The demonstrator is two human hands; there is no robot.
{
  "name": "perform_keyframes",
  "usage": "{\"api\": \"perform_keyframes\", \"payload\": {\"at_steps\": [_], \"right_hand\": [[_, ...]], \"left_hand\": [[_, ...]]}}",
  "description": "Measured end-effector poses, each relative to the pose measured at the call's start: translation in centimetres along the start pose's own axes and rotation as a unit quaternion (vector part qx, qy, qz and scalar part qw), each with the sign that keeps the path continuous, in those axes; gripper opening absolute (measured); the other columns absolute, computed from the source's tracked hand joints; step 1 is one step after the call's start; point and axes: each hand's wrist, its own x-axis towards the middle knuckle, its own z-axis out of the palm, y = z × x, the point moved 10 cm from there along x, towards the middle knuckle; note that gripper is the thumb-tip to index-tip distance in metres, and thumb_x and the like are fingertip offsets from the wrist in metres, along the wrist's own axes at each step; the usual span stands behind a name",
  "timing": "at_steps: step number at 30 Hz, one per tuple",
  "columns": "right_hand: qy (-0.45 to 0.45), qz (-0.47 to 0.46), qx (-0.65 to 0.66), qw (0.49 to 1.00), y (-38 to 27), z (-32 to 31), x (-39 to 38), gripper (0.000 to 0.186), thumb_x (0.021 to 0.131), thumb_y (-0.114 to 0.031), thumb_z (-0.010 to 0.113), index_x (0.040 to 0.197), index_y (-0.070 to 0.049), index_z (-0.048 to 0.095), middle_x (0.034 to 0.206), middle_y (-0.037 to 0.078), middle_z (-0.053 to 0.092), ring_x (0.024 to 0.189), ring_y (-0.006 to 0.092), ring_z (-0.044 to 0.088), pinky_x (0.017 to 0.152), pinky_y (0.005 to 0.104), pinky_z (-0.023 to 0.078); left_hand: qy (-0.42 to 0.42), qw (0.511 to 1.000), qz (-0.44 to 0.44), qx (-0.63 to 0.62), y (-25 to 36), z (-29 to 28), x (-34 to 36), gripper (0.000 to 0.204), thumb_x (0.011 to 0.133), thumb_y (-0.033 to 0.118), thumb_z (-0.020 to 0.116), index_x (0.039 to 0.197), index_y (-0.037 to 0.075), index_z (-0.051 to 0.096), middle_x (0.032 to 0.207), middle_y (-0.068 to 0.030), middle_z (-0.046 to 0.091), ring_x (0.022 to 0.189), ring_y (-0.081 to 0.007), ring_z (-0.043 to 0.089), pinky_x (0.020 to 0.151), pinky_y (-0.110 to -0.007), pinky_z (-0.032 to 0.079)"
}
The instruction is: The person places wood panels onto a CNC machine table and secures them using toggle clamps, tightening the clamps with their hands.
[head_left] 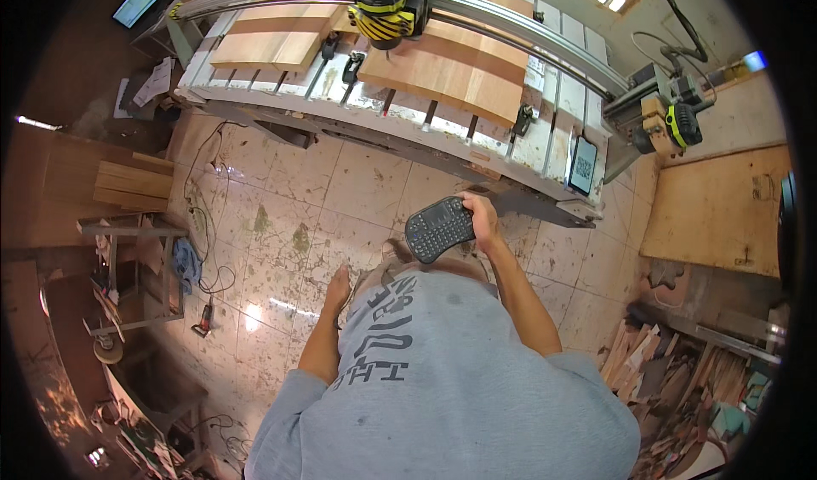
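Note:
A small black handheld keyboard with rounded grips is in my right hand, whose fingers wrap round its right end. It is held in front of my body, tilted, with its keys facing up. My left hand hangs low beside my left hip with nothing visible in it, and its fingers are mostly out of sight. Ahead stands a CNC router, its yellow-and-black spindle over a wide wooden board. A second wooden board lies on the bed to the left.
Black clamps sit beside the boards. A phone rests on the bed's right corner. Cables and an angle grinder lie on the tiled floor at left, near a cluttered stand. Wood offcuts are heaped at lower right.

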Motion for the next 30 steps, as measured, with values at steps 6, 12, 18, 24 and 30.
{"api": "perform_keyframes", "payload": {"at_steps": [6, 12, 18, 24, 30], "right_hand": [[-0.041, 0.031, 0.108, 0.993, 1.4, 0.2, 0.8, 0.038, 0.088, -0.019, 0.04, 0.1, 0.003, 0.068, 0.089, 0.006, 0.068, 0.081, 0.0131, 0.061, 0.078, 0.0252, 0.048], [0.018, -0.064, -0.038, 0.997, -1.5, -0.2, 0.6, 0.032, 0.09, -0.02, 0.047, 0.1, 0.002, 0.068, 0.086, 0.005, 0.067, 0.076, 0.0156, 0.059, 0.075, 0.0266, 0.047], [-0.075, -0.131, -0.116, 0.982, -3.5, 1.5, 0.4, 0.03, 0.091, -0.019, 0.047, 0.093, 0.004, 0.067, 0.077, 0.006, 0.063, 0.071, 0.0142, 0.055, 0.069, 0.0302, 0.044], [-0.096, -0.044, -0.043, 0.994, -3.8, 2.9, 0.0, 0.031, 0.09, -0.019, 0.047, 0.091, 0.005, 0.067, 0.076, 0.004, 0.063, 0.07, 0.0127, 0.053, 0.067, 0.0291, 0.043], [-0.12, 0.018, 0.056, 0.991, -2.3, 2.6, 0.1, 0.032, 0.089, -0.02, 0.048, 0.093, 0.004, 0.069, 0.079, 0.004, 0.065, 0.071, 0.0138, 0.057, 0.068, 0.0284, 0.045]], "left_hand": [[0.027, 0.999, -0.012, -0.036, 2.0, -0.8, -0.7, 0.061, 0.106, 0.049, 0.034, 0.114, -0.006, 0.061, 0.095, -0.0224, 0.066, 0.085, -0.0319, 0.063, 0.083, -0.043, 0.047], [0.03, 0.999, -0.038, 0.002, 0.2, -2.4, 1.7, 0.066, 0.105, 0.05, 0.031, 0.119, -0.006, 0.061, 0.115, -0.0312, 0.064, 0.104, -0.0418, 0.063, 0.095, -0.045, 0.046], [0.027, 0.999, -0.016, -0.018, 1.3, -1.8, 3.3, 0.068, 0.104, 0.052, 0.031, 0.124, -0.006, 0.059, 0.127, -0.037, 0.058, 0.128, -0.0488, 0.051, 0.108, -0.047, 0.038], [0.032, 0.999, -0.015, -0.014, 1.6, -2.4, 3.2, 0.066, 0.102, 0.054, 0.034, 0.119, -0.004, 0.061, 0.121, -0.0357, 0.061, 0.122, -0.0489, 0.054, 0.104, -0.048, 0.041], [0.015, 0.997, -0.054, -0.049, 2.3, -2.7, 2.2, 0.065, 0.103, 0.053, 0.034, 0.119, -0.003, 0.061, 0.121, -0.0343, 0.062, 0.122, -0.0481, 0.055, 0.103, -0.048, 0.042]]}}
